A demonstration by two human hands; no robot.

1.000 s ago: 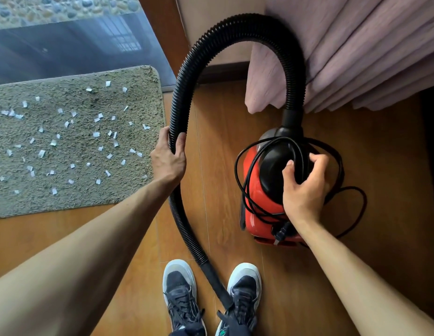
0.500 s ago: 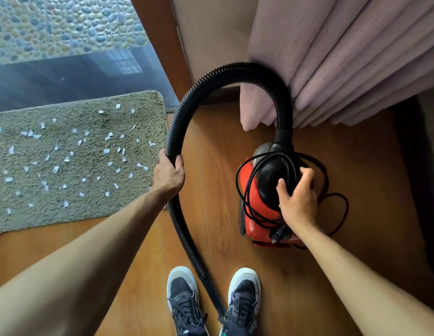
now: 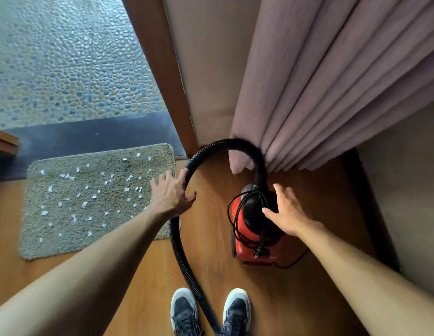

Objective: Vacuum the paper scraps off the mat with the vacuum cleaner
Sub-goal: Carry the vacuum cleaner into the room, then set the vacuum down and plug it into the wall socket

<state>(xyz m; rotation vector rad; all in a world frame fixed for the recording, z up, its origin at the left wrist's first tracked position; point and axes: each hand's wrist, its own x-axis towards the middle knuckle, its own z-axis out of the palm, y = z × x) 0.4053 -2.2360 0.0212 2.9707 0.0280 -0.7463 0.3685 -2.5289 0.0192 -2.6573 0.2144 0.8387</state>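
A red and black vacuum cleaner (image 3: 245, 238) stands on the wooden floor, its black power cord (image 3: 237, 209) looped over its top. Its ribbed black hose (image 3: 184, 253) arches up from the body, curves left and runs down between my shoes. My left hand (image 3: 169, 195) hovers at the hose with fingers spread and holds nothing. My right hand (image 3: 286, 212) is open beside the cleaner's black top, fingers straight. A beige shaggy mat (image 3: 65, 236) lies at the left, strewn with several white paper scraps (image 3: 94, 196).
A pink curtain (image 3: 332, 93) hangs down behind the cleaner, touching the hose arch. A wooden door frame (image 3: 160, 69) and a pebbled floor (image 3: 65, 57) lie beyond the mat. My two dark shoes (image 3: 186, 314) stand at the bottom edge. A wall (image 3: 405, 190) rises at the right.
My left hand has let go of the hose and my right hand has let go of the cleaner's top; both now have spread fingers. The view has pulled back and up.
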